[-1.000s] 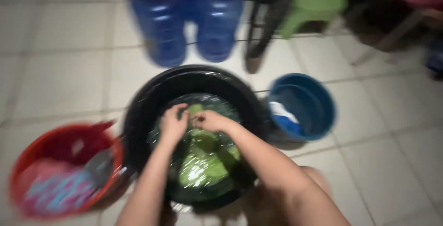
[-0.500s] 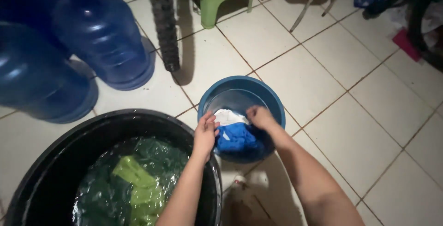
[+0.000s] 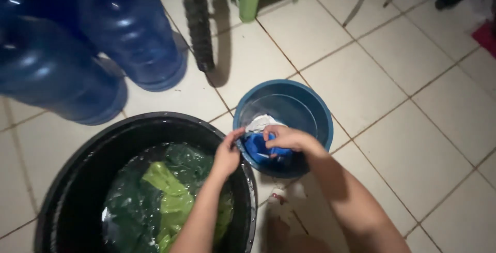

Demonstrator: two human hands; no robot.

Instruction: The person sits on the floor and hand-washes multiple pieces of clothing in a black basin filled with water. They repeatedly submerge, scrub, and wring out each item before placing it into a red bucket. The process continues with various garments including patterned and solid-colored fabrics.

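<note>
Head view: both hands are reaching into a small blue basin (image 3: 315, 109) that is standing on the tiled floor (image 3: 408, 144), just beside a large black tub (image 3: 82, 160). The right hand (image 3: 290, 139) is resting on a blue and white cloth (image 3: 261, 144) lying inside the basin, its fingers curled over the fabric and gripping it. The left hand (image 3: 227, 156) is touching the same cloth at the basin's near edge, fingers pinched on it. Green cloth (image 3: 173, 201) is soaking in the tub's water. Two blue water jugs (image 3: 93, 41) are standing behind.
</note>
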